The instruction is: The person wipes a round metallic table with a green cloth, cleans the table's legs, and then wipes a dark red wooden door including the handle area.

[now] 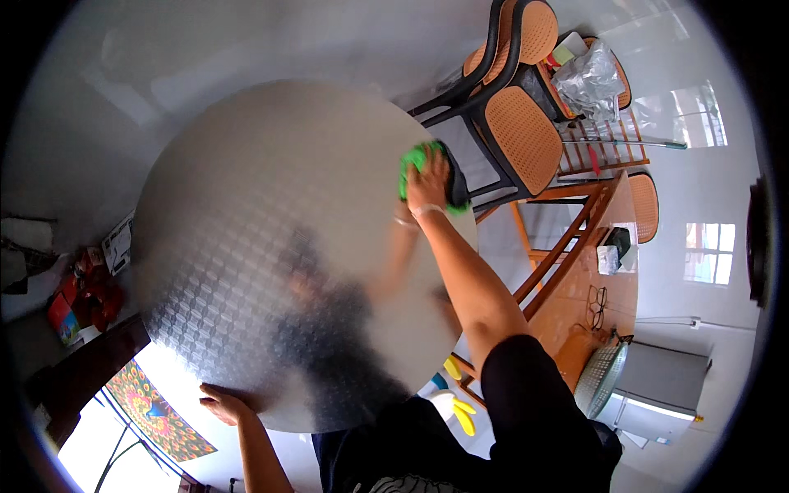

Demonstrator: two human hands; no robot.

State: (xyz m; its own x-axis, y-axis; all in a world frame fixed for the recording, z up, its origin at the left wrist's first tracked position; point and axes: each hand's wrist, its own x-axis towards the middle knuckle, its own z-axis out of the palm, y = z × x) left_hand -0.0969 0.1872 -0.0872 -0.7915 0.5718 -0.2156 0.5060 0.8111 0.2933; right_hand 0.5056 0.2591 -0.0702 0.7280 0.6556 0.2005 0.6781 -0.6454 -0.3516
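My right hand (429, 179) presses a green and dark cloth (457, 182) near the right edge of a large round tabletop (296, 166). The cloth bunches around my fingers, and a pale bracelet circles that wrist. A glossy surface with a patterned sheen covers the tabletop, mirroring my arm and dark clothing. At the lower left, my left hand (225, 407) is by the rim, its fingers pointing left. Whether it grips the edge cannot be made out.
Black chairs with tan perforated seats (524, 138) crowd the tabletop's right side. Beyond stands a wooden table (579, 289) bearing eyeglasses (596, 307) and a mesh basket (601, 379). Yellow-and-white objects (459, 411) lie below the tabletop edge. A silvery plastic bag (590, 80) rests on a chair.
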